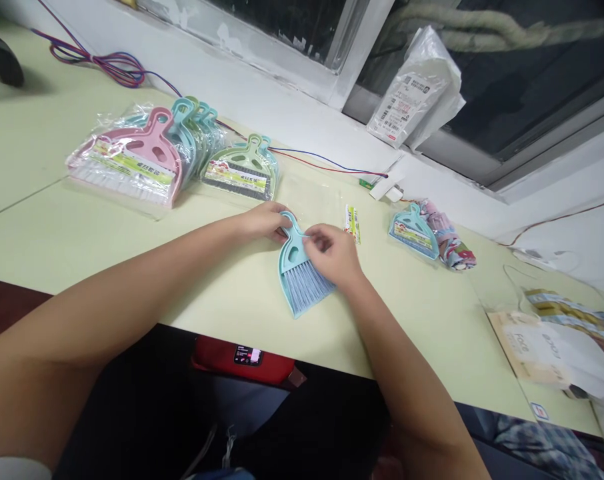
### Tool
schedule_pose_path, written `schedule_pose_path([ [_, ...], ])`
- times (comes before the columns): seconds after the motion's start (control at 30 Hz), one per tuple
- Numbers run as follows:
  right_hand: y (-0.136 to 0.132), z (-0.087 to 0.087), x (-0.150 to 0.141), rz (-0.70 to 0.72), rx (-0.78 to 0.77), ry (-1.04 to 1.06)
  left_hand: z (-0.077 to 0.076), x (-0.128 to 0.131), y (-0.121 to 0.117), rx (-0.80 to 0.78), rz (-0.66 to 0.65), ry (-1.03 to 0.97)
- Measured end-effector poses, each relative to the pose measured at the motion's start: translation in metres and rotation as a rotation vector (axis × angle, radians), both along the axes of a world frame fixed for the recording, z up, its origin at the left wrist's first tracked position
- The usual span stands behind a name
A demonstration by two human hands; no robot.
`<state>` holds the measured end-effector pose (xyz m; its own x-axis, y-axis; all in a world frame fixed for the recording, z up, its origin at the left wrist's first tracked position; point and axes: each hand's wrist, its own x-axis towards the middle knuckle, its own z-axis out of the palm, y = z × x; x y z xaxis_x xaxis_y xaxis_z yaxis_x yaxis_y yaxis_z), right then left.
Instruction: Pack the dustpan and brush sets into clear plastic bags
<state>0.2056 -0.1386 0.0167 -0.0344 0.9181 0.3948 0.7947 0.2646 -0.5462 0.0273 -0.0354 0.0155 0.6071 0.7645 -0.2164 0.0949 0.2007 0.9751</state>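
Observation:
A light blue mini dustpan and brush set (293,257), brush nested on the dustpan, is tilted over the table with its grey-blue bristles towards me. My left hand (266,221) is closed on the handle end. My right hand (335,252) has its fingers curled against the right side of the set, thumb and forefinger pinched at the edge near the handle. Its palm hides part of the bristles' right side. Just behind lies a clear plastic bag (315,200) with a green and yellow label card (353,223).
Bagged dustpan sets stand at the back left, a pink one (142,157) in front and a green one (242,167) beside them. Another blue bagged set (413,230) lies right, by a folded umbrella (447,233). Wires (327,162) run along the wall; packets (542,347) lie far right.

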Motion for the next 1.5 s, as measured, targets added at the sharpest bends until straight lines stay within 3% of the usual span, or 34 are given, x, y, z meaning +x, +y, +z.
schedule_pose_path([
  [0.17, 0.021, -0.001, 0.058, -0.373, 0.256, 0.388, -0.002, 0.000, 0.007, -0.036, 0.075, -0.085],
  [0.3, 0.036, -0.011, 0.100, -0.572, 0.121, 0.770, -0.003, -0.002, 0.021, -0.031, 0.282, -0.264],
  [0.47, 0.042, -0.018, 0.106, -0.501, -0.023, 0.967, -0.001, -0.007, 0.035, 0.015, 0.488, -0.400],
  [0.63, 0.040, -0.014, 0.089, -0.283, -0.222, 0.960, 0.001, -0.007, 0.036, 0.073, 0.564, -0.372],
  [0.77, 0.038, -0.014, 0.090, -0.401, 0.023, 0.695, 0.002, -0.003, 0.032, 0.092, 0.561, -0.350],
  [0.87, 0.036, -0.012, 0.092, -0.395, 0.014, 0.647, 0.001, -0.001, 0.031, 0.072, 0.547, -0.338],
  [1.03, 0.034, -0.009, 0.071, -0.150, -0.209, 0.965, -0.002, 0.006, 0.022, 0.008, 0.450, -0.375],
  [1.17, 0.034, -0.007, 0.064, -0.158, -0.205, 1.037, -0.006, 0.014, 0.017, 0.031, 0.344, -0.353],
  [1.23, 0.034, -0.005, 0.074, -0.189, -0.173, 1.066, -0.010, 0.013, 0.017, 0.134, 0.317, -0.309],
  [1.33, 0.035, 0.001, 0.099, -0.300, -0.060, 1.066, -0.015, 0.007, 0.018, 0.446, 0.259, -0.136],
  [1.5, 0.034, 0.002, 0.139, -0.626, 0.068, 0.853, -0.020, -0.001, 0.010, 0.935, -0.047, 0.343],
])
